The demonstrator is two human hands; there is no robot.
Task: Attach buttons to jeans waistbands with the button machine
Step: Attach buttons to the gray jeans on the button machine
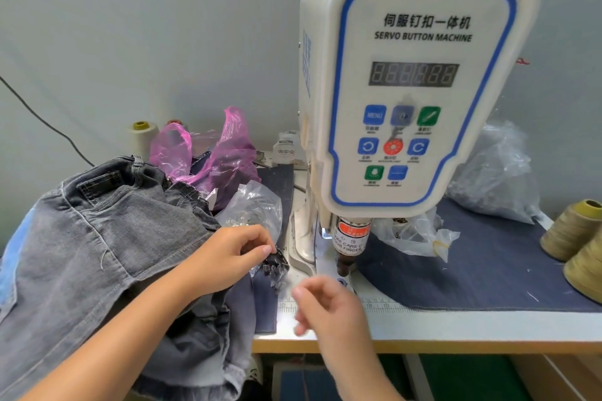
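Nearest me, at 6 o'clock, my right hand (321, 304) hovers over the table edge (456, 332) in motion blur; its fingers look loosely curled and I cannot tell whether they hold a button. At 8 o'clock my left hand (233, 252) reaches over the grey jeans (97, 238), fingers bent, thumb and forefinger appearing to pinch something small above a dark heap of button parts (275, 265); what it pinches is too small to make out. The jeans lie bunched at 9 o'clock, off the machine bed, their waistband not yet under the press head (350, 239), which stands at centre just beyond both hands. In my judgement the chief risk is a finger in the strike zone, as the warning label on the head cautions, since the right hand sits just beside it. A second risk is a bunched waistband fed crooked, setting the button off its mark. Just beyond the left hand a clear bag (254, 205) and, behind it, a pink bag (228, 156) crowd the left approach. At 3 o'clock another clear bag (413, 234) lies on the denim mat (488, 264) beside the head, with thread cones (573, 231) at the far right. The servo button machine (420, 81) fills 12 o'clock.
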